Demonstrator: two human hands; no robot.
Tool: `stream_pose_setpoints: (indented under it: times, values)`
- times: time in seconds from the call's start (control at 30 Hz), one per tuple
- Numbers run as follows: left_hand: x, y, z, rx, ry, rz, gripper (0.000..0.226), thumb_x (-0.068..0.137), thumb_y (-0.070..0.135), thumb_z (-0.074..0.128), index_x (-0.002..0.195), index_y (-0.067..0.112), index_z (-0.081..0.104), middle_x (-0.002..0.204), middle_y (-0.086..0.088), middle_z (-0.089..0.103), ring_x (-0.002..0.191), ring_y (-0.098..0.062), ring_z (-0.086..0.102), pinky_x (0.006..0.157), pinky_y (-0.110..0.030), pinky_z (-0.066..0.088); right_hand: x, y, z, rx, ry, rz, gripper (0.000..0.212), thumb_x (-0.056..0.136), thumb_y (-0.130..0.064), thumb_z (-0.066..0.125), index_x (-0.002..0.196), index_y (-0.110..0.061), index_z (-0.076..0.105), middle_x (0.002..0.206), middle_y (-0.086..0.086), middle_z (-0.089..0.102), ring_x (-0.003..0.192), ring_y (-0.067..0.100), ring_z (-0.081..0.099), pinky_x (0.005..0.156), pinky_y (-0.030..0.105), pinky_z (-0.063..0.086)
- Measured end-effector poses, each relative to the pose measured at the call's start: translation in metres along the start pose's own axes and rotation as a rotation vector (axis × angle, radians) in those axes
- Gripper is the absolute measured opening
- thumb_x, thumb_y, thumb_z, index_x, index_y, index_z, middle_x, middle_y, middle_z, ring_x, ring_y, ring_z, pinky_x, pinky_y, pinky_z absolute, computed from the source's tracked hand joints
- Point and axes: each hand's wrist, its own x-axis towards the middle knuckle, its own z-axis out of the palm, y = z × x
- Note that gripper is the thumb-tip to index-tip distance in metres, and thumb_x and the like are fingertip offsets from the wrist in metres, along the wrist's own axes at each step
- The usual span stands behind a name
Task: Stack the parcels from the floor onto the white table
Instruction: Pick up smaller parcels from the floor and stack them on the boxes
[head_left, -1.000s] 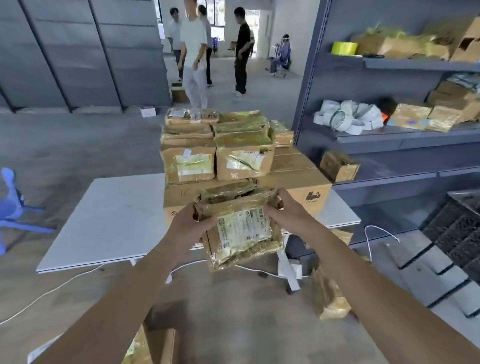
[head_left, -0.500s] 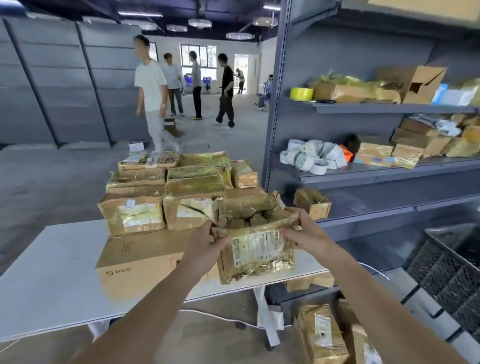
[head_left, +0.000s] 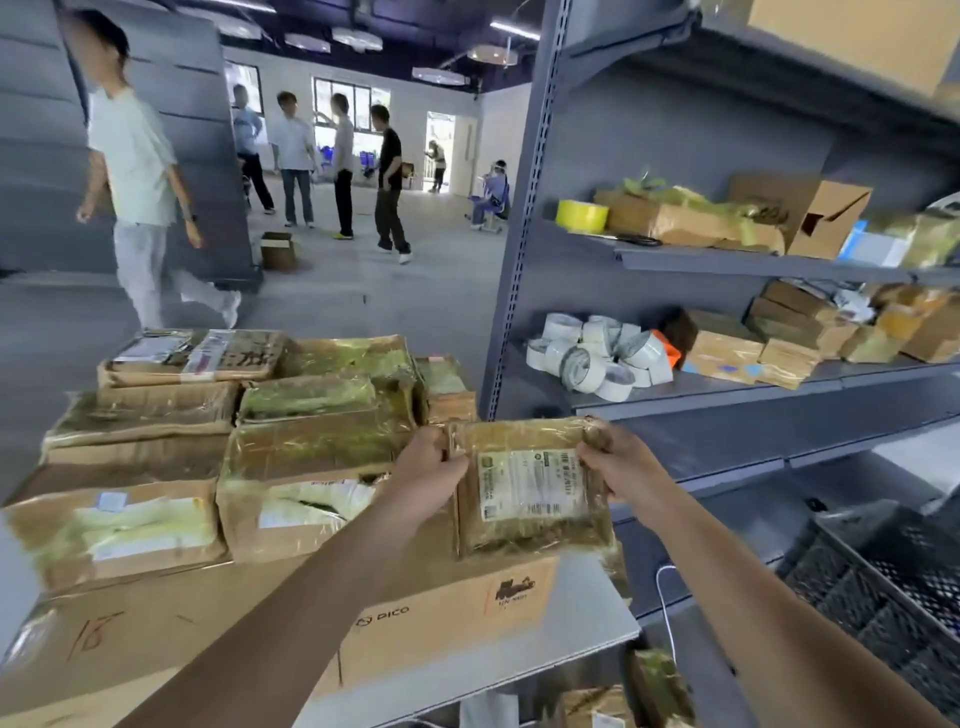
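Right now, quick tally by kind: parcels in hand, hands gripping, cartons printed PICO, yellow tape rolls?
parcel in hand: 1
Hands gripping it: 2, left hand and right hand
PICO carton: 1
yellow tape roll on the shelf: 1
Total: 5

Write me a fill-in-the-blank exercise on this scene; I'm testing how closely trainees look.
1. The left hand and right hand grip the taped parcel, whose white ____ faces the camera.
2. The big carton below it is printed ____.
3. The lone tape roll on the grey rack is ____.
4. The heap of tape rolls one shelf lower is ____.
Missing words: label; PICO; yellow; white.
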Motion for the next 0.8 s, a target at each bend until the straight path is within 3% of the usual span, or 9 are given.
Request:
stream_pose_setpoints:
  times: [0.07, 0.13, 0.27, 0.37, 0.43, 0.53, 0.63, 0.73, 0.8]
  values:
    - [0.025, -0.001, -0.003, -0.025, -0.008, -0.024, 0.014, 0.091, 0.02, 0.055, 0.094, 0.03, 0.046, 0.086, 0.001, 0.057, 0.078, -0.018, 0.057, 0.082, -0.045, 0.054, 0.025, -0.005, 0.004, -0.01, 0.016, 0.01, 0.02, 0.095, -0.027, 0.061, 0.11, -0.014, 0.059, 0.104, 0.008, 0.066, 0.097, 0.027, 0.063, 0.077, 0.04, 0.052]
    - [0.045, -0.005, -0.005, -0.063, -0.02, -0.11, 0.021, 0.091, 0.018, 0.056, 0.107, 0.025, 0.045, 0.087, 0.003, 0.056, 0.08, -0.017, 0.059, 0.082, -0.041, 0.055, 0.046, -0.007, 0.01, 0.005, 0.012, 0.043, 0.023, 0.096, -0.027, 0.059, 0.115, -0.014, 0.058, 0.104, 0.005, 0.065, 0.091, 0.022, 0.062, 0.064, 0.032, 0.05]
    - [0.074, -0.014, -0.001, 0.028, -0.035, -0.172, 0.013, 0.089, 0.016, 0.055, 0.101, 0.011, 0.058, 0.085, -0.009, 0.061, 0.072, -0.021, 0.059, 0.065, -0.04, 0.055, 0.083, -0.008, 0.021, 0.044, -0.059, 0.134, 0.027, 0.095, -0.03, 0.06, 0.119, -0.018, 0.054, 0.104, 0.003, 0.063, 0.086, 0.018, 0.061, 0.058, 0.029, 0.045]
    - [0.098, -0.014, 0.002, 0.084, 0.011, -0.123, 0.013, 0.092, 0.012, 0.05, 0.099, 0.009, 0.06, 0.078, -0.007, 0.056, 0.063, -0.018, 0.051, 0.054, -0.029, 0.038, 0.113, -0.008, 0.019, 0.028, -0.181, 0.167, 0.057, 0.089, -0.023, 0.068, 0.137, -0.027, 0.037, 0.102, -0.004, 0.057, 0.085, 0.016, 0.062, 0.054, 0.029, 0.051]
    - [0.114, -0.011, 0.002, 0.098, 0.06, -0.093, 0.019, 0.094, 0.01, 0.047, 0.109, 0.009, 0.059, 0.079, -0.003, 0.056, 0.061, -0.015, 0.052, 0.049, -0.023, 0.036, 0.134, -0.01, 0.014, -0.165, -0.26, 0.077, 0.078, 0.085, -0.025, 0.071, 0.147, -0.035, 0.025, 0.114, -0.005, 0.052, 0.094, 0.017, 0.062, 0.064, 0.033, 0.055]
    - [0.136, -0.002, 0.0, 0.108, 0.116, -0.074, 0.028, 0.096, 0.009, 0.046, 0.121, 0.011, 0.056, 0.077, -0.001, 0.057, 0.058, -0.013, 0.052, 0.046, -0.022, 0.035, 0.165, -0.02, 0.006, -0.431, -0.39, -0.1, 0.085, 0.079, -0.051, 0.071, 0.15, -0.033, 0.028, 0.145, -0.003, 0.043, 0.121, 0.016, 0.048, 0.091, 0.03, 0.043]
    - [0.159, 0.011, 0.0, 0.167, 0.145, -0.046, 0.029, 0.096, 0.01, 0.048, 0.124, 0.012, 0.056, 0.084, -0.006, 0.06, 0.056, -0.006, 0.05, 0.046, -0.016, 0.035, 0.189, -0.035, -0.004, -0.463, -0.643, -0.159, 0.1, 0.066, -0.075, 0.067, 0.15, -0.038, 0.026, 0.145, -0.012, 0.04, 0.122, 0.009, 0.044, 0.092, 0.024, 0.04]
    - [0.18, 0.023, 0.004, 0.164, 0.156, -0.043, 0.038, 0.097, 0.013, 0.05, 0.133, 0.024, 0.054, 0.104, 0.011, 0.061, 0.077, -0.004, 0.058, 0.058, -0.017, 0.042, 0.211, -0.047, -0.01, -0.441, -0.811, -0.193, 0.103, 0.064, -0.077, 0.068, 0.149, -0.045, 0.019, 0.146, -0.016, 0.032, 0.125, 0.007, 0.037, 0.087, 0.014, 0.038]
    - [0.191, 0.025, 0.009, 0.14, 0.17, -0.049, 0.039, 0.096, 0.015, 0.052, 0.133, 0.027, 0.053, 0.116, 0.012, 0.057, 0.08, 0.001, 0.054, 0.062, -0.016, 0.042, 0.23, -0.049, -0.011, -0.402, -0.865, -0.19, 0.102, 0.066, -0.072, 0.068, 0.151, -0.044, 0.019, 0.155, -0.012, 0.026, 0.136, 0.014, 0.032, 0.099, 0.025, 0.038]
